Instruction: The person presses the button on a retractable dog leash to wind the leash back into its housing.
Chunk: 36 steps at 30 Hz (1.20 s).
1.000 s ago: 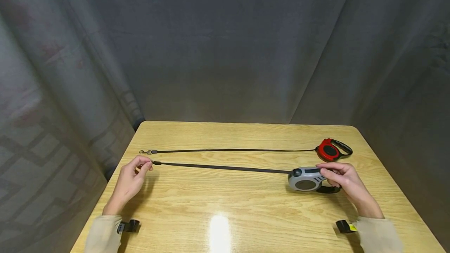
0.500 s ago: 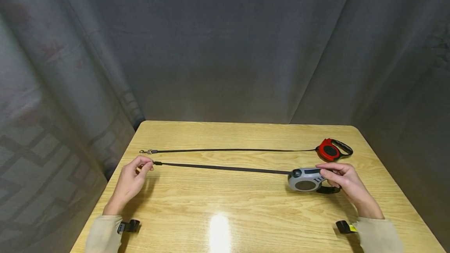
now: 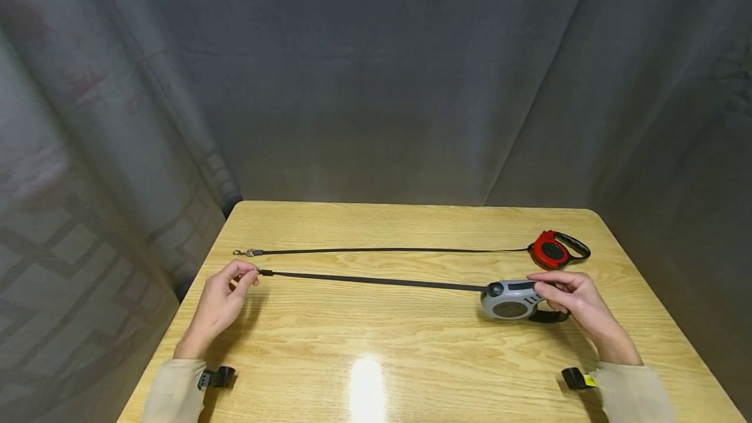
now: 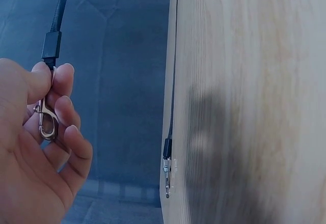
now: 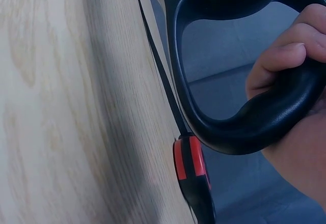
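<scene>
a: what is the left hand [image 3: 219,302] doing?

b: it is pinching the metal snap clip [image 4: 47,119] of the grey leash between thumb and forefinger, the other fingers curling loosely below. in the left wrist view the clip is hanging inside the curl of the fingers, with the black strap [image 3: 376,280] running up out of the pinch.

a: and the right hand [image 3: 572,302]?

b: it is gripping the black handle [image 5: 239,117] of the grey retractable leash housing [image 3: 510,300]. fingers are wrapping round the handle loop, as the right wrist view is showing; the thumb is lying along the top of the housing. the housing is sitting at the right side of the wooden table [image 3: 376,358].

a: how is the strap lying?

b: it is stretching nearly straight from the housing across to the left hand's pinch. cannot tell whether it is touching the table along its length.

a: anything else on the table?

b: a red retractable leash [image 3: 555,250] is lying behind the grey one, near the far right corner, apart from the right hand. its thin black cord [image 3: 388,251] is running leftward, roughly parallel to the grey leash's strap, and ending in a small clip [image 3: 242,253] just beyond the left hand, not touching it. grey curtain [image 3: 376,83] is hanging behind the table.
</scene>
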Motion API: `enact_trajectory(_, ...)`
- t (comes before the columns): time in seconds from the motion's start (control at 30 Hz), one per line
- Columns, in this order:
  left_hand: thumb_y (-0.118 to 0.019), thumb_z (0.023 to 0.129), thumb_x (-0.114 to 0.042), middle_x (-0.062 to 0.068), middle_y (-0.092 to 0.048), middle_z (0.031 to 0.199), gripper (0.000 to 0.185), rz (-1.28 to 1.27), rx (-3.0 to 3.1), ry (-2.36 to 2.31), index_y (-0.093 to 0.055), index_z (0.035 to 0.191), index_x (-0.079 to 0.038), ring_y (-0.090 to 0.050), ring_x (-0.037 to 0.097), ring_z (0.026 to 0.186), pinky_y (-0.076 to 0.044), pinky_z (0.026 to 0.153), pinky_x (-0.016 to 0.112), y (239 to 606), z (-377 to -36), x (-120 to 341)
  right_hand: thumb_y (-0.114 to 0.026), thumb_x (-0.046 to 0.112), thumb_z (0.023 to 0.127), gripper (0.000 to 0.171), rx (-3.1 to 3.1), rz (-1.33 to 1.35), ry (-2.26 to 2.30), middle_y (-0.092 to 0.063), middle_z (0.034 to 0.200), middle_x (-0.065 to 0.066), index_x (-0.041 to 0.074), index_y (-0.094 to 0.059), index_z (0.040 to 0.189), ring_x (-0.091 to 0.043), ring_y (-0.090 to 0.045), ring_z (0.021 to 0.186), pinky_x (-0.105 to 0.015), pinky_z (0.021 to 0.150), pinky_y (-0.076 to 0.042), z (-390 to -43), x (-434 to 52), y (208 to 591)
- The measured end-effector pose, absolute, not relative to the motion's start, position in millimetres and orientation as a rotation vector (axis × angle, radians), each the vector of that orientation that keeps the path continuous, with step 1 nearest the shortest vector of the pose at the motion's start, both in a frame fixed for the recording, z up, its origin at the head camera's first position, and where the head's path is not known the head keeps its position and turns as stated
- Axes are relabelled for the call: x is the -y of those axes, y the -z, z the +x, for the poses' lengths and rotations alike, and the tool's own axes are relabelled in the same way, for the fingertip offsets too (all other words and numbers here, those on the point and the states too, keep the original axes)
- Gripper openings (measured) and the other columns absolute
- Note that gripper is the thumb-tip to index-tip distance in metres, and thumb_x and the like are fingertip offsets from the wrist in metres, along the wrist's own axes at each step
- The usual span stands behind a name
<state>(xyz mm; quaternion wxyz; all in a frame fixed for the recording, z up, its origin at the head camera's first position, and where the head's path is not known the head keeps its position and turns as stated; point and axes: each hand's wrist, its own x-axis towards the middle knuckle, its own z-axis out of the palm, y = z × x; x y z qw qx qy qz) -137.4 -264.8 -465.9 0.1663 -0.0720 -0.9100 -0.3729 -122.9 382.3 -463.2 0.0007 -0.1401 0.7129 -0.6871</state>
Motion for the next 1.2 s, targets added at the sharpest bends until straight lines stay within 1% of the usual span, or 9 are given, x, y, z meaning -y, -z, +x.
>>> enact_trajectory(0.13,-0.064,0.107,-0.008,0.000,-0.071,0.085,0.010,-0.214,2.593,1.060,-0.071,0.101,-0.006,-0.055,-0.001,0.077,-0.044,0.067,0.021,466.0,-137.3,263.6,-0.056,-0.020,0.097,0.045,-2.216,-0.472,2.171,-0.051,0.067,0.009,0.013,-0.083,0.111,-0.030,-0.025,0.056,-0.041,0.052,-0.019,-123.5,-381.5,462.7)
enact_trajectory(0.27,-0.064,0.107,-0.008,0.000,-0.072,0.085,0.010,-0.219,2.600,1.061,-0.072,0.101,-0.005,-0.055,0.000,0.076,-0.044,0.067,0.021,466.7,-137.3,262.6,-0.056,-0.019,0.097,0.045,-2.251,-0.473,2.139,-0.045,0.063,0.005,0.014,-0.083,0.111,-0.031,-0.025,0.055,-0.041,0.051,-0.020,-124.7,-380.9,462.5)
enact_trajectory(0.5,-0.063,0.107,-0.010,0.000,-0.073,0.085,0.011,-0.212,2.605,1.066,-0.072,0.102,-0.006,-0.056,-0.001,0.077,-0.044,0.068,0.021,466.0,-136.9,261.8,-0.057,-0.018,0.097,0.041,-2.290,-0.471,2.093,-0.044,0.062,0.007,0.010,-0.083,0.112,-0.032,-0.026,0.055,-0.041,0.050,-0.022,-126.5,-380.9,460.7)
enact_trajectory(0.77,-0.064,0.107,-0.008,0.000,-0.073,0.086,0.010,-0.230,2.604,1.073,-0.072,0.102,-0.006,-0.057,0.000,0.076,-0.045,0.067,0.022,467.0,-137.7,259.8,-0.056,-0.019,0.097,0.046,-2.242,-0.494,2.121,-0.039,0.062,-0.001,0.015,-0.084,0.112,-0.031,-0.025,0.055,-0.041,0.049,-0.020,-127.9,-380.2,460.4)
enact_trajectory(1.0,-0.064,0.107,-0.008,0.002,-0.074,0.086,0.010,-0.239,2.599,1.076,-0.072,0.102,-0.007,-0.057,0.000,0.075,-0.045,0.067,0.022,469.0,-137.4,260.1,-0.056,-0.019,0.097,0.047,-2.233,-0.521,2.124,-0.041,0.062,0.001,0.015,-0.083,0.113,-0.031,-0.025,0.055,-0.041,0.050,-0.020,-129.1,-379.7,461.5)
enact_trajectory(1.2,-0.064,0.106,-0.008,0.000,-0.073,0.085,0.009,-0.242,2.598,1.071,-0.072,0.102,-0.006,-0.057,0.000,0.076,-0.045,0.067,0.022,467.3,-137.5,259.0,-0.055,-0.019,0.097,0.048,-2.227,-0.520,2.131,-0.043,0.062,0.002,0.016,-0.083,0.113,-0.031,-0.025,0.055,-0.041,0.051,-0.020,-128.9,-379.7,462.0)
